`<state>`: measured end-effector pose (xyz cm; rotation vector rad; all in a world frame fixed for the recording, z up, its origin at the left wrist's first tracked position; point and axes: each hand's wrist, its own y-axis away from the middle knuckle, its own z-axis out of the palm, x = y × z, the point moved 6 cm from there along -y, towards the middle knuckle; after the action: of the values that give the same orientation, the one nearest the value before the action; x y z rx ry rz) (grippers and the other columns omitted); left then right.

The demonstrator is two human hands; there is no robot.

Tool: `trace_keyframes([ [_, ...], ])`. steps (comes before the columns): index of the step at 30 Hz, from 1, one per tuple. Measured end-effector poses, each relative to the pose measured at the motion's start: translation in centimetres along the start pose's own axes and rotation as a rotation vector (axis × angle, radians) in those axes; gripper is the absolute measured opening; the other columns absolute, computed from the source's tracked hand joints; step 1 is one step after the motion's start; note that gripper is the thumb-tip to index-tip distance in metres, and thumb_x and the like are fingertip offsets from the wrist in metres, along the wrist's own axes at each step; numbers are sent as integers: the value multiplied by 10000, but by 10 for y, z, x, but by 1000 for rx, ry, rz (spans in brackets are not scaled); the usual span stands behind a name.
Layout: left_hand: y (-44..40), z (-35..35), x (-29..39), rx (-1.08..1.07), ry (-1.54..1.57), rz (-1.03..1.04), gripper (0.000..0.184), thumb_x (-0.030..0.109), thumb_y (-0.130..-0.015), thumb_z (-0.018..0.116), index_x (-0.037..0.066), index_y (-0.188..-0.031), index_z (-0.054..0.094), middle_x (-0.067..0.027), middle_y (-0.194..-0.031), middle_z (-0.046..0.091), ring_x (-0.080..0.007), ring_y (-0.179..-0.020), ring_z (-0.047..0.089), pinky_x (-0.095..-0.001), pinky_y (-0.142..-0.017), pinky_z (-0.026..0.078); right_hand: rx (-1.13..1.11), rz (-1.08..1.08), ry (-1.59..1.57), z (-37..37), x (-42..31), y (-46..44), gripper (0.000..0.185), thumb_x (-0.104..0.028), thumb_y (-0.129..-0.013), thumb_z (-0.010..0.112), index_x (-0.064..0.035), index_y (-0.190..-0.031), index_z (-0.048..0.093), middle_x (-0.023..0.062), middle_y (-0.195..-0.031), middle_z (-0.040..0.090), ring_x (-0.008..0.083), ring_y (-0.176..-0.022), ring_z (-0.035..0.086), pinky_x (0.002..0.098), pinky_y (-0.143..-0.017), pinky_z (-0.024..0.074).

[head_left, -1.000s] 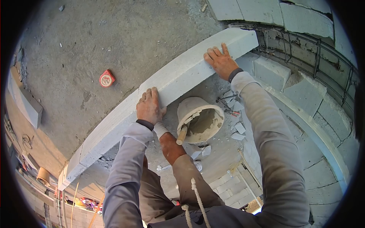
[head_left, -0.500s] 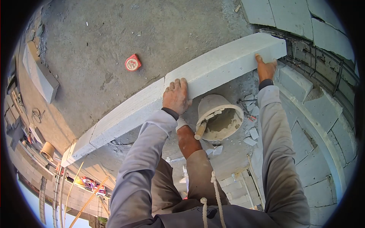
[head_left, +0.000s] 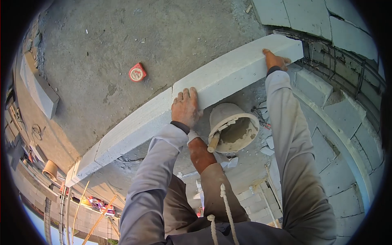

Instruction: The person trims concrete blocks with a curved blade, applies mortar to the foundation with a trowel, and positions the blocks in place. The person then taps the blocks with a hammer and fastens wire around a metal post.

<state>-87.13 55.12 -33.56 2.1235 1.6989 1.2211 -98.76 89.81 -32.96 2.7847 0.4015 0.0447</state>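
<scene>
A row of pale aerated concrete blocks [head_left: 134, 118] runs diagonally across the head view. My left hand [head_left: 185, 108] lies over the near top edge of the long right-hand block [head_left: 232, 67], just right of a joint, with its fingers on the top face and its thumb on the near side. Close to that block's right end, my right hand [head_left: 276, 61] grips the same edge; one digit reaches onto the top and the other fingers are partly hidden. Below the block, between my forearms, a mortar bucket [head_left: 215, 115] lies tipped with a wooden handle [head_left: 213, 143] at its rim.
A red-and-white tape measure [head_left: 137, 72] rests on the concrete floor [head_left: 122, 36] beyond the blocks. Another cut block [head_left: 38, 85] lies at far left. Exposed rebar [head_left: 361, 81] and block masonry [head_left: 347, 159] stand to the right. Small block scraps [head_left: 267, 150] lie near the bucket.
My right hand has shifted up and slightly left along the block, its digit now on the top face. The left hand stays in place on the block. The whole view has shifted slightly.
</scene>
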Motion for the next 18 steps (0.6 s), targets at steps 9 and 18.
trace_keyframes([
  [9, 2, -3, 1, 83, -6, 37, 846, 247, -618, 826, 15, -1323, 420, -215, -1301, 517, -344, -1181, 532, -412, -962, 472, -41, 12, -104, -9, 1, 8, 1265, -390, -684, 798, 129, -1457, -59, 419, -1403, 247, 467, -1310, 391, 412, -1082, 371],
  [18, 2, -4, 5, 8, 1, -2, 837, 230, -618, 831, 16, -1311, 414, -202, -1273, 520, -341, -1149, 542, -423, -932, 483, -75, 40, -57, 1, -3, 5, 1270, -392, -689, 798, 116, -1457, -78, 374, -1363, 295, 453, -1242, 451, 408, -1061, 389],
])
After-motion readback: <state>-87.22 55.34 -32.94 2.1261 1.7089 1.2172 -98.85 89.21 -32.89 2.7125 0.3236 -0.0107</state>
